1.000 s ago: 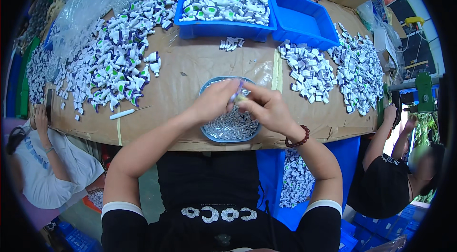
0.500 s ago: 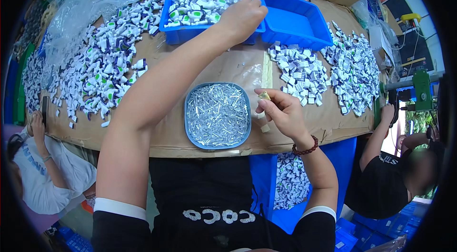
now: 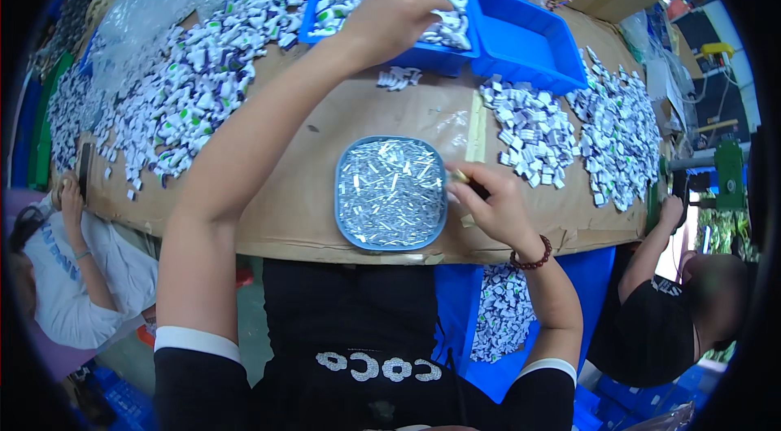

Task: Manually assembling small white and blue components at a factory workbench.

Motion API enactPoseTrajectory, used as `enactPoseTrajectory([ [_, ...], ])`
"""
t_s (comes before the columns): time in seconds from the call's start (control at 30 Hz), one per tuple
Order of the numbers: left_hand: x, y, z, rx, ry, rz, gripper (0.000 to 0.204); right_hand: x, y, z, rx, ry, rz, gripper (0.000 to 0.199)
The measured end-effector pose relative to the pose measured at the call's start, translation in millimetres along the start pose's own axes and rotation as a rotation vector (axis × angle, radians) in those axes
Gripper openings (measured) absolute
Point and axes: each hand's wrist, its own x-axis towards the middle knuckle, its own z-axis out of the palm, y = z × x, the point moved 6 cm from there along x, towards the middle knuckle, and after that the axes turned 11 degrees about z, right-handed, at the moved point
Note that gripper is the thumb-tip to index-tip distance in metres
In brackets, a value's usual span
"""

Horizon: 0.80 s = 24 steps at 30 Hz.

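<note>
My left hand (image 3: 396,14) reaches far forward into a blue bin (image 3: 387,47) full of small white folded pieces with green marks, and its fingers curl down among them. My right hand (image 3: 494,210) rests at the right rim of a blue square tray (image 3: 390,244) filled with small silvery strips, pinching a small thin object between thumb and fingers. A dark bead bracelet is on the right wrist. The tray sits on the cardboard-covered table (image 3: 293,211), near its front edge.
An empty blue bin (image 3: 525,39) stands right of the full one. Heaps of white folded pieces (image 3: 191,97) cover the table's left, with more white pieces (image 3: 606,130) at the right. One seated person (image 3: 69,268) is at the left and another person (image 3: 695,301) at the right.
My left hand left the tray, where both hands were together, and stretched forward into the full blue bin. My right hand stayed at the tray's right rim.
</note>
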Motion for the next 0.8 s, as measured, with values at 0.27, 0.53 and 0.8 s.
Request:
enactPoseTrajectory([
  [0.27, -117.5, -31.9, -122.4, 0.253, -0.23, -0.374, 0.018, -4.0, -16.1, 61.8, -0.59, -0.099, -0.324, 0.019],
  [0.53, -194.0, 17.0, -107.0, 0.281, -0.66, -0.462, 0.028, 4.4, -18.0, 74.3, -0.638, -0.098, -0.334, 0.011],
  [0.8, -198.7, 40.1, -87.6, 0.273, -0.374, -0.442, 0.024, 3.7, -17.5, 64.7, -0.612, -0.067, -0.269, 0.009],
])
